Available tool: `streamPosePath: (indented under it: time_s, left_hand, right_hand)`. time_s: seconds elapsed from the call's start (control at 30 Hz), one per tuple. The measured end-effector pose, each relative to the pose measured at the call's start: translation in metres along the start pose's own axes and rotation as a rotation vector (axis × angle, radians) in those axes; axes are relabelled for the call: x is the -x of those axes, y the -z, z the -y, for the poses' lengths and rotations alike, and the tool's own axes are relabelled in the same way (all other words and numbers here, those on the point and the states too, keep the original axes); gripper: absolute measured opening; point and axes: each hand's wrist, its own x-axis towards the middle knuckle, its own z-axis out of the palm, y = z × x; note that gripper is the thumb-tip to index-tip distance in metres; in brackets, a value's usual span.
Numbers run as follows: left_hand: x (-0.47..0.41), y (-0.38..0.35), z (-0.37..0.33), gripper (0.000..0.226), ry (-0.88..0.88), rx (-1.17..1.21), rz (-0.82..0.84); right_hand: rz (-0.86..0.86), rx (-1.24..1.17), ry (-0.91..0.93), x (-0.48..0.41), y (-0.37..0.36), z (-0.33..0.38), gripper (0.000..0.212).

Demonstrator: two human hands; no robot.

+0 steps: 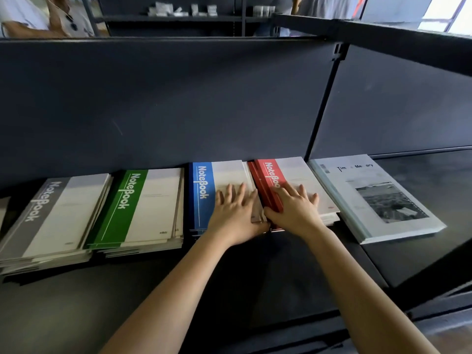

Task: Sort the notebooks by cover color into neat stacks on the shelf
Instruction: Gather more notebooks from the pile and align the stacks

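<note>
Four notebook stacks lie side by side on the dark shelf: grey, green, blue and red. My left hand lies flat with straight fingers on the white part of the top blue notebook, at its right edge. My right hand rests palm down on the top red notebook, fingers spread, thumb at the stack's near left corner. The two hands touch between the blue and red stacks.
A pale book with a black-and-white photo cover lies right of the red stack. A black upright post divides the shelf's back panel. An upper shelf edge juts out top right. A person stands behind the shelving.
</note>
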Motion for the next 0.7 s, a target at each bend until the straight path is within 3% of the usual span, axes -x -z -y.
streamPosePath:
  time_s: [0.37, 0.53, 0.7]
  left_hand:
    - [0.007, -0.001, 0.000, 0.072, -0.069, -0.055, -0.040]
    - [0.004, 0.003, -0.001, 0.084, -0.081, -0.057, 0.007]
    - [-0.001, 0.006, -0.006, 0.084, -0.059, -0.065, -0.053]
  right_hand:
    - [0.003, 0.010, -0.004, 0.002, -0.003, 0.004, 0.065]
    - [-0.062, -0.001, -0.006, 0.007, -0.012, 0.006, 0.061]
    - [-0.133, 0.011, -0.001, 0.009, -0.013, 0.006, 0.063]
